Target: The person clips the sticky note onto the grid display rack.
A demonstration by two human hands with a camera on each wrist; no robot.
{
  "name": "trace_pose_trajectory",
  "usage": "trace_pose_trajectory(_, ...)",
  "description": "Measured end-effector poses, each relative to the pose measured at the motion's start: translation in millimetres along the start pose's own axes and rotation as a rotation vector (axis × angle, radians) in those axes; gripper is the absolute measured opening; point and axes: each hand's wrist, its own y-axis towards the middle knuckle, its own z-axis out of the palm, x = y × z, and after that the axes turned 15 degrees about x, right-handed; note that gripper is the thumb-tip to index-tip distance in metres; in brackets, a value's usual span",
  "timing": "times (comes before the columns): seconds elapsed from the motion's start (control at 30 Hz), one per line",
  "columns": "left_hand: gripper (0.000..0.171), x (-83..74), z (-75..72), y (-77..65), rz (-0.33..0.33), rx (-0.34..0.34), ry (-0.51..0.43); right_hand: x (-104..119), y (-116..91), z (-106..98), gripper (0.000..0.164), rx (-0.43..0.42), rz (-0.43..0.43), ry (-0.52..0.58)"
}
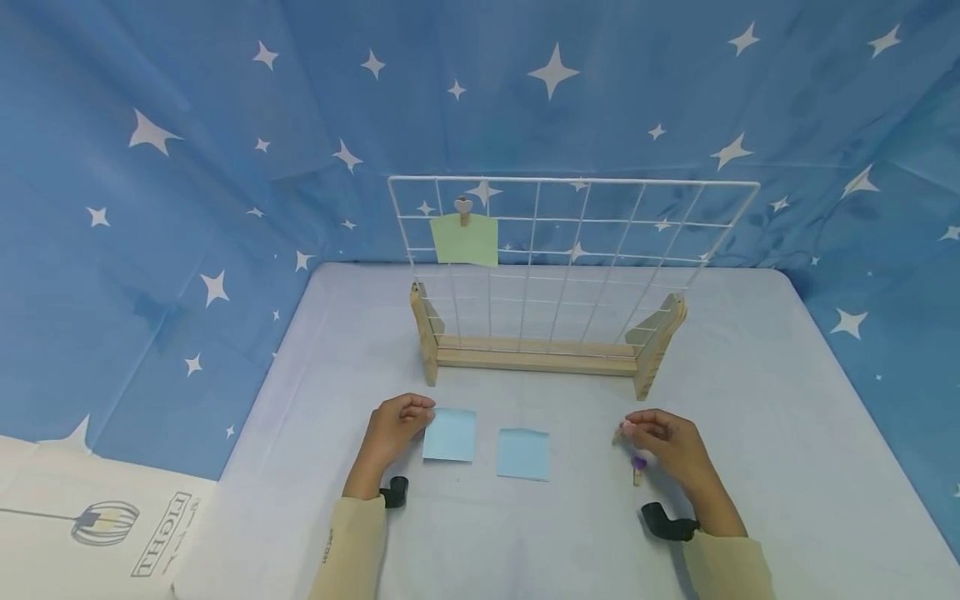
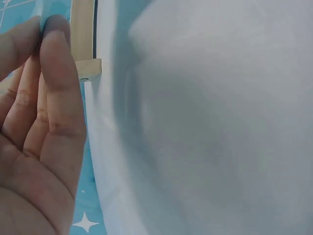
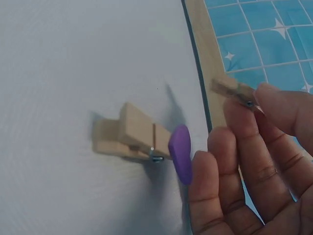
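My left hand (image 1: pixel 395 425) pinches the upper left corner of a blue sticky note (image 1: pixel 452 437) between thumb and index finger; whether the note is off the table is hard to tell. To its right, a second blue sticky note (image 1: pixel 522 455) lies on the table. On the right, my right hand (image 1: pixel 670 444) pinches a small wooden clothespin (image 3: pixel 230 88), whose pink end (image 1: pixel 628 427) shows in the head view. Below that hand, a clothespin with a purple heart (image 3: pixel 181 154) lies on the table. A green note (image 1: pixel 465 242) hangs on the white wire grid (image 1: pixel 534 221), held by a heart-topped clothespin (image 1: pixel 463 210).
The grid stands in a wooden base (image 1: pixel 536 362) with two upright side pieces, behind both hands. A white cloth covers the table (image 1: pixel 480 542). Blue star-patterned curtains (image 1: pixel 480 117) enclose the back and sides. Black wrist mounts (image 1: pixel 667 523) sit near both sleeves.
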Motion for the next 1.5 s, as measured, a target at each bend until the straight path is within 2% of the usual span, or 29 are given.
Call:
trace_pose_trajectory(0.2, 0.007, -2.6, 1.8, -2.3, 0.005, -0.032, -0.080, -1, -2, -1, 0.025, -0.001, -0.011, 0.015)
trace_pose_trajectory(0.37, 0.008, -6.7, 3.8, -2.5, 0.051, -0.049, -0.106, 1, -4, -1, 0.030, -0.040, -0.015, -0.007)
trace_pose_trajectory(0.77, 0.011, -18.3, 9.2, -3.0, 0.098, -0.075, -0.159, 8, 0, -1, 0.022, -0.075, -0.141, 0.025)
trace_pose_trajectory(0.93, 0.014, -22.0, 14.1, -3.1, 0.110, -0.105, -0.215, 15, 0, 2, 0.023, -0.090, -0.154, 0.060)
trace_pose_trajectory(1.13, 0.013, -28.5, 14.7, -6.2, 0.135, -0.116, -0.199, 23, -1, 7, 0.026, -0.121, -0.129, 0.101)
trace_pose_trajectory(1.33, 0.011, -35.8, 13.3, -6.6, 0.166, -0.133, -0.196, 28, -2, 10, 0.023, -0.122, -0.155, 0.113)
trace_pose_trajectory(1.5, 0.012, -52.8, 11.9, -11.4, 0.147, -0.138, -0.201, 33, -3, 12, 0.022, -0.128, -0.169, 0.134)
